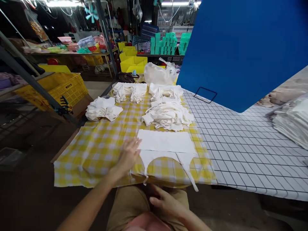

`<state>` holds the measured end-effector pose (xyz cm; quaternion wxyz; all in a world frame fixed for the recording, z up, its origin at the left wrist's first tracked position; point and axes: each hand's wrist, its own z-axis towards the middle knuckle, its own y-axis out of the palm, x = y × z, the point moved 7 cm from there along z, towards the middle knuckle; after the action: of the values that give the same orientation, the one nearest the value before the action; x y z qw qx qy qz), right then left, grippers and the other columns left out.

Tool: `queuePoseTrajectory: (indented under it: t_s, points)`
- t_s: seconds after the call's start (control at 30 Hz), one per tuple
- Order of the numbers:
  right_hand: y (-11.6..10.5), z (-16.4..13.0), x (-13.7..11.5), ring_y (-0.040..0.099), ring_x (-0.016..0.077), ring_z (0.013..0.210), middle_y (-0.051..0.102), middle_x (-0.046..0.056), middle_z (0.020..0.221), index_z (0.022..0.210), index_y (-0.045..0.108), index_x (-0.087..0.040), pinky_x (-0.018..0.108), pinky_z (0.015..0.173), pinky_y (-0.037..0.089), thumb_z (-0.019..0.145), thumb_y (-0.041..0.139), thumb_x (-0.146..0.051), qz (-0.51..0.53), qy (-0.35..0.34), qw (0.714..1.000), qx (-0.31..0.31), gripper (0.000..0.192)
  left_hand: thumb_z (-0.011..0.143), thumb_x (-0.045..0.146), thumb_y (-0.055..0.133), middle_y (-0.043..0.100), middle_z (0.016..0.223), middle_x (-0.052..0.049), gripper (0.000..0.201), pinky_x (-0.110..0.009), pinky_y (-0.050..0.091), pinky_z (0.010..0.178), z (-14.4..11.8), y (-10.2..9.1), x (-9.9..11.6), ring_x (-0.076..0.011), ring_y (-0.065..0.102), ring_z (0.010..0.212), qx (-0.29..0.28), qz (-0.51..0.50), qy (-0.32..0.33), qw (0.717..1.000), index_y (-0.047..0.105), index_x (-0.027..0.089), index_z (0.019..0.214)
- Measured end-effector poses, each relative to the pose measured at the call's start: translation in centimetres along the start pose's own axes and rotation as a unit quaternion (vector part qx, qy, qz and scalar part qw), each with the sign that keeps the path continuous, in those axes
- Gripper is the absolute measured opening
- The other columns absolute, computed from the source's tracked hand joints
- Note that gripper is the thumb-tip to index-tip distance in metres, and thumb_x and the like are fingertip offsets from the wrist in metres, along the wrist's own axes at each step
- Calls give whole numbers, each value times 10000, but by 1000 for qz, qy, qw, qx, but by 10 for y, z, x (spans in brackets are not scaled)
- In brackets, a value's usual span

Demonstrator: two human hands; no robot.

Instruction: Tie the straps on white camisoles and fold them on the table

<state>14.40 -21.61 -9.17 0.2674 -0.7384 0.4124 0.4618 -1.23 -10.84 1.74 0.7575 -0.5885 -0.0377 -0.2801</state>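
Standing far left: yellow crate (69,91), off the table, clear of both hands.
Metal post (106,35): upright at the table's far left; would block a wide swing that way.
Crumpled pile (103,109): white, by the table's left edge; a stray elbow could knock it off.
Left hand (131,149): fingers at the garment's left edge, blurred; can't tell pinch from rest. A sideways drag would likely crease the fabric.
White garment (166,141): flat on yellow check cloth (96,154), near middle, straps toward the person. Right strap overhangs the near edge, so it could snag and skew everything.
Right hand (166,202): low over the lap; can't tell if it's holding anything. Coming up under a strap could tug it.
White heap (168,114): just beyond the garment; a far shove could mix pieces. Plastic bag (158,73) behind.
Blue panel (235,51): hides the far right.
White stack (292,120): right, on grid cloth (238,154).
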Motion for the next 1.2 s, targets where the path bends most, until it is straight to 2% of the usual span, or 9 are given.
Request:
queuePoseTrajectory:
  t_s: [0.1,0.17,0.23,0.37,0.53,0.7,0.87,1.03,1.2]
  points:
    - [38,37,25,484,246,1119,574,104,1174,1078,588,-165,350,921,361,620,663,-548,180,51,979,77,601,865,235,426,357,1406,-82,458,-481,241,1069,-18,71,4,-247,286,1309,-145,14,38,989,389,199,1320]
    - [52,46,26,586,201,856,649,59,815,809,621,-146,300,756,426,616,645,-594,230,44,968,93,488,879,265,411,250,1456,-69,482,-463,225,1079,-27,98,8,-244,181,1347,-189,12,72,979,337,215,1353]
    - [60,37,24,498,102,487,468,-39,462,591,535,-154,227,509,384,643,608,-620,273,49,960,48,475,898,295,379,189,1475,-59,478,-456,206,1086,-30,108,10,-243,110,1360,-200,13,93,975,312,225,1366]
    - [52,-10,35,110,19,310,200,-126,393,632,480,-178,170,327,137,734,556,-567,375,135,916,-34,409,930,336,275,159,1481,-45,459,-446,183,1095,-29,105,7,-228,76,1363,-214,0,95,972,287,235,1378]
    - [-8,-45,68,493,113,501,491,-33,555,773,542,-192,230,468,400,632,659,-460,137,147,958,205,324,927,290,248,113,1486,-38,462,-443,133,1103,-27,105,6,-221,42,1364,-262,-28,74,962,279,225,1384]
    - [-8,-32,1,545,230,921,601,82,974,1013,576,-221,379,817,429,790,487,-288,-221,-125,918,305,249,921,305,198,92,1487,-25,506,-447,64,1107,-23,101,4,-178,9,1365,-312,-105,40,943,154,213,1417]
    - [4,16,-47,544,257,762,588,107,803,821,566,-196,389,686,411,819,462,-298,-389,-92,860,317,145,868,241,227,75,1489,-32,593,-403,44,1115,-18,96,0,-144,-14,1360,-344,-165,17,924,41,174,1427]
    - [0,41,-55,508,216,678,563,84,716,695,480,-221,353,632,373,809,388,-239,-355,-84,875,319,148,795,160,288,64,1490,-70,685,-379,43,1118,-20,98,0,-148,-23,1359,-346,-138,26,928,19,126,1424]
    - [-6,42,-32,446,141,517,488,-11,543,666,381,-222,294,545,353,738,449,-414,-40,-33,964,262,216,830,201,300,47,1493,-79,654,-404,47,1114,-23,101,3,-179,-40,1360,-338,-101,49,934,32,122,1421]
